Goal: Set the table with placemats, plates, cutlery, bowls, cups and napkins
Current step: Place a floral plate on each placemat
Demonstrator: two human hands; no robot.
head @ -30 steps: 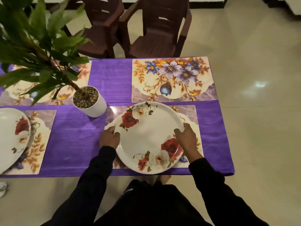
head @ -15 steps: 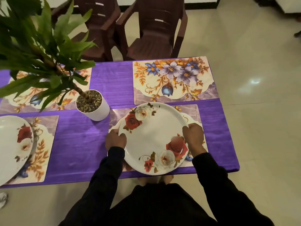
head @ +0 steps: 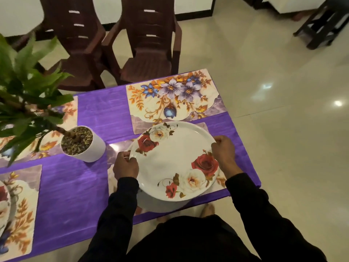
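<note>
At the far left, well away from either hand, another plate [head: 4, 201] already lies on its placemat [head: 24, 214]. Nearer, just beyond and to the left of the left fingers, stands a potted plant [head: 83, 143] in a white pot.

The left hand [head: 125, 166] curls its fingers round the left rim of the rose-patterned plate [head: 174, 160]; the right hand [head: 223, 151] pinches the right rim, fingers over the edge and thumb on top. Between the two grips the plate hangs above the near placemat [head: 113, 148], its shadow falling on the mat below, so it looks lifted rather than resting. It seems tilted, the far edge higher than the near one, though how much is hard to judge.

Being round, the plate has no long axis; its face points up toward the camera. One rose cluster sits by the left fingers at the far rim, the other beside the right wrist at the near rim, so the pattern runs diagonally.

Likely risks: the smooth rim could slip from two narrow edge grips, letting the plate drop on the mat or off the table's near edge. A swing leftward could knock the pot. Carried to the far placemat [head: 174, 99] past the right fingertips, it could land crooked or overhang.
</note>
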